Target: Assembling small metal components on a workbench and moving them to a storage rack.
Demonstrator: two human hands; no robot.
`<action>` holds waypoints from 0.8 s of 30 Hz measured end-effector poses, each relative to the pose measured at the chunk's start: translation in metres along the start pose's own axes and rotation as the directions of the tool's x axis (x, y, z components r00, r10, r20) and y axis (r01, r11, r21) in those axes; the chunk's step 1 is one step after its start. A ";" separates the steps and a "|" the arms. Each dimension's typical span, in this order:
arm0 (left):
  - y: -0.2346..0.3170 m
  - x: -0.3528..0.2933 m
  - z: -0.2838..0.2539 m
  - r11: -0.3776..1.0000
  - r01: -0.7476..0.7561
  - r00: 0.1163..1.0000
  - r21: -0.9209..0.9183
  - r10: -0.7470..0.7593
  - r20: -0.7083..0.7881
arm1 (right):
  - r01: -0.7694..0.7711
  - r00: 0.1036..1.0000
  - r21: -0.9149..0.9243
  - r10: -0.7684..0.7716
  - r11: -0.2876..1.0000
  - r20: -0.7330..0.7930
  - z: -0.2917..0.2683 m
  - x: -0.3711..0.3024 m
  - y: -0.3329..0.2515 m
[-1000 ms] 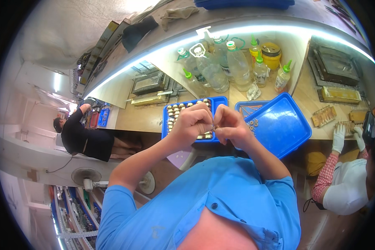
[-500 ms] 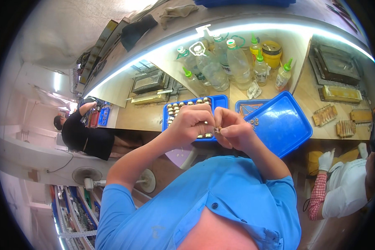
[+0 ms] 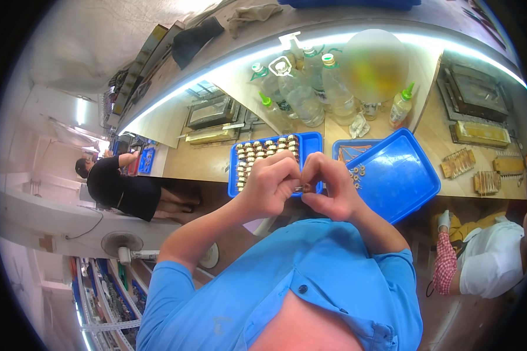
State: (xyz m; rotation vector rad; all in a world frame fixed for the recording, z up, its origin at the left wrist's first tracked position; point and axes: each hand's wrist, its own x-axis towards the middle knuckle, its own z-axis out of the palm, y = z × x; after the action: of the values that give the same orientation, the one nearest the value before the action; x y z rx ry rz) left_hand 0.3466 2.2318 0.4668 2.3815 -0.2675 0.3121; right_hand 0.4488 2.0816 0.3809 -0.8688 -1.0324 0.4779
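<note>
In front of my chest my two hands meet with fingertips closed around a small brown part with a shiny metallic end. My left hand pinches at its left side. My right hand grips it from the right with thumb and bent fingers. The fingers cover much of it, so its exact kind is unclear. Just beyond my left hand, rows of small cylindrical parts with white bands and brown ends stand in a blue tray. Small tan ring-like pieces lie beside my right hand, at the left end of another blue tray.
A third tray holding thin copper-coloured strips lies partly under the right tray. Clear plastic bottles and a green-tipped squeeze bottle stand behind. Yellowish blocks with pins lie right. Co-workers are at far left and right.
My fingers have turned and curled tighter around the small part, and my right thumb has moved down. The right co-worker's arm has lowered; the left co-worker's arm has shifted.
</note>
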 end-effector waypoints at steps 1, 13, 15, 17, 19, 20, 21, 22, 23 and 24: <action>-0.001 0.000 0.001 1.000 0.008 1.000 -0.012 -0.008 -0.001 | -0.014 1.000 -0.035 0.014 0.999 0.001 0.000 0.000 -0.002; 0.003 -0.005 0.004 0.987 0.096 0.993 -0.126 -0.103 -0.049 | -0.051 0.998 0.088 0.053 0.995 -0.029 0.004 0.000 0.000; 0.004 -0.005 0.004 0.986 0.095 0.993 -0.134 -0.103 -0.054 | -0.035 0.999 0.079 0.037 0.996 -0.031 0.004 0.000 0.000; 0.004 -0.005 0.004 0.985 0.093 0.993 -0.143 -0.102 -0.054 | -0.019 0.999 0.069 0.021 0.997 -0.037 0.004 0.000 0.000; 0.004 -0.005 0.005 0.985 0.106 0.992 -0.137 -0.114 -0.054 | -0.007 0.999 0.056 0.009 0.998 -0.032 0.003 -0.001 0.001; 0.004 -0.006 0.005 0.985 0.106 0.992 -0.137 -0.114 -0.053 | -0.007 0.999 0.057 0.009 0.998 -0.033 0.003 -0.001 0.000; 0.003 -0.007 0.007 0.984 0.112 0.991 -0.140 -0.121 -0.060 | -0.039 0.999 0.076 0.041 0.996 -0.021 0.004 -0.002 -0.001; 0.003 -0.007 0.008 0.983 0.117 0.990 -0.143 -0.127 -0.065 | -0.071 0.997 0.093 0.072 0.993 -0.010 0.004 -0.003 -0.002; 0.003 -0.007 0.008 0.983 0.116 0.990 -0.144 -0.126 -0.064 | -0.071 0.997 0.092 0.073 0.993 -0.012 0.003 -0.003 0.000; 0.002 -0.006 0.007 0.984 0.117 0.991 -0.136 -0.125 -0.055 | -0.044 0.999 0.087 0.045 0.995 -0.008 0.002 -0.004 0.004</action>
State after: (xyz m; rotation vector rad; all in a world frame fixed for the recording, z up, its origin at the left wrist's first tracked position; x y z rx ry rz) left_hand 0.3409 2.2258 0.4611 2.2410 -0.1097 0.3028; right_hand 0.4452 2.0820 0.3764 -0.8170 -0.9780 0.5519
